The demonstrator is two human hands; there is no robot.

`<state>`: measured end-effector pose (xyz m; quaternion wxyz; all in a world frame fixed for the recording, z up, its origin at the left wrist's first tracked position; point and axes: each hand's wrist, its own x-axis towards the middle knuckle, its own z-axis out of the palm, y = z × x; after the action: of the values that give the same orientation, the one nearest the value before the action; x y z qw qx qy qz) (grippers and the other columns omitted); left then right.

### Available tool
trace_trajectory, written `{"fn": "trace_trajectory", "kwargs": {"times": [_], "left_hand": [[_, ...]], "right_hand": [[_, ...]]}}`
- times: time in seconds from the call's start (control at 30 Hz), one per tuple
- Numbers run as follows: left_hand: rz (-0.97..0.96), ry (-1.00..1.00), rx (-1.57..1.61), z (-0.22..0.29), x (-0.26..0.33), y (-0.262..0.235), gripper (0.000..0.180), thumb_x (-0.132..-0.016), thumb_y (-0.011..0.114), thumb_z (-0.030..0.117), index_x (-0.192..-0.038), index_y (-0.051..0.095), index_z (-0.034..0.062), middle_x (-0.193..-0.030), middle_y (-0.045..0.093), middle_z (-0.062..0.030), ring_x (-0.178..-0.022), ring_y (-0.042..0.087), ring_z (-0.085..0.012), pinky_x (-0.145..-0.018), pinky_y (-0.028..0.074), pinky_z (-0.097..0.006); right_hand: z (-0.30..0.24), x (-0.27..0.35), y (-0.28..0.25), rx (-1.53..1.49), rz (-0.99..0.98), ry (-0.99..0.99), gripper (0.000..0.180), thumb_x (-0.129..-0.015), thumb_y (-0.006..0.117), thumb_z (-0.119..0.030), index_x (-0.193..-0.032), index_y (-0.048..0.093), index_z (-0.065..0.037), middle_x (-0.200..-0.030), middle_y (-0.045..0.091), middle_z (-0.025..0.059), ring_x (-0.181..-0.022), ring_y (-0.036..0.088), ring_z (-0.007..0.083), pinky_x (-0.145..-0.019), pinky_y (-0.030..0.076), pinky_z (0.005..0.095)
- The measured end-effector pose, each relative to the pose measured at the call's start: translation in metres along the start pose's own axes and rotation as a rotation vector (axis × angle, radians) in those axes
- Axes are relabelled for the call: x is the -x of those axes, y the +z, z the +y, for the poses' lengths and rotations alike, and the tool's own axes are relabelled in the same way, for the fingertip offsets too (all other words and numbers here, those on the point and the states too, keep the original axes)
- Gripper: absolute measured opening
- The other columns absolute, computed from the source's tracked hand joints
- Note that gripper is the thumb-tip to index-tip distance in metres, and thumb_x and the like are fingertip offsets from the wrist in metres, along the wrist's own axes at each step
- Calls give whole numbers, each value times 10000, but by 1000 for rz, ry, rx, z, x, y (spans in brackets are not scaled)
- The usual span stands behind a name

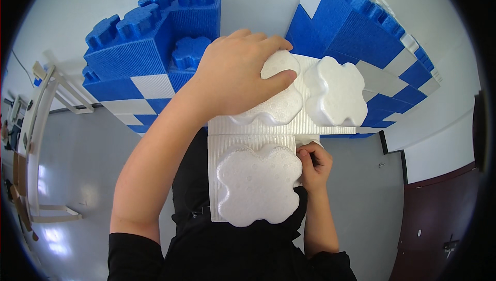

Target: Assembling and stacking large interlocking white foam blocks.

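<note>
Two white foam building blocks with ribbed faces and clover-shaped studs sit edge to edge in front of my body. My left hand (235, 74) reaches across the farther, wider block (335, 92), its thumb and fingers spread round the left stud. That block's right stud is uncovered. Closest to me is the smaller block (258, 185), with one stud facing up. At this block's right edge is my right hand (316, 166), thumb and curled fingers closed on the side. Some of its fingertips are hidden.
A stepped stack of blue and white foam blocks (126, 51) rises at the left, and a checkered blue and white block wall (343, 27) at the right. A white table frame (39, 136) stands far left. A dark red door (439, 224) is at lower right.
</note>
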<state>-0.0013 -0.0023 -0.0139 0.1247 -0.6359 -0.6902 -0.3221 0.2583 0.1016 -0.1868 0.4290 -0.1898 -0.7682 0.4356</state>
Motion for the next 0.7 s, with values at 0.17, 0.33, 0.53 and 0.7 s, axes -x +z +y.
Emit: {"fn": "trace_trajectory", "kwargs": {"times": [0.17, 0.33, 0.53, 0.7], "left_hand": [[76, 41, 8, -2, 0, 3, 474, -929, 687, 442, -1254, 743, 101, -1172, 765, -126, -1097, 688, -330, -946, 556, -455], [31, 25, 24, -6, 3, 3, 453, -929, 704, 393, -1290, 715, 118, -1223, 747, -121, -1128, 660, -358, -995, 524, -456], [8, -5, 38, -2, 2, 1, 465, -928, 703, 404, -1294, 718, 118, -1213, 750, -119, -1120, 661, -356, -992, 522, -456], [32, -1, 37, -3, 2, 1, 466, -925, 706, 407, -1288, 724, 115, -1204, 752, -121, -1109, 666, -352, -976, 527, -452]], "right_hand": [[-83, -16, -21, -28, -45, -65, 271, -868, 763, -109, -1110, 713, 1, -997, 685, 155, -918, 636, 244, -859, 490, 357], [-210, -45, -19, 459, -696, -411, 869, -741, 873, -228, -1525, 535, -63, -1411, 511, 279, -1288, 515, 488, -1126, 389, 596], [-208, -49, 23, 801, -946, -489, 1120, -711, 853, -202, -1674, 296, -72, -1349, 504, 348, -1316, 492, 532, -1147, 346, 702], [-204, -51, 38, 904, -950, -531, 1039, -730, 765, -103, -1659, 308, -16, -1167, 561, 314, -1146, 552, 457, -1032, 444, 615]]}}
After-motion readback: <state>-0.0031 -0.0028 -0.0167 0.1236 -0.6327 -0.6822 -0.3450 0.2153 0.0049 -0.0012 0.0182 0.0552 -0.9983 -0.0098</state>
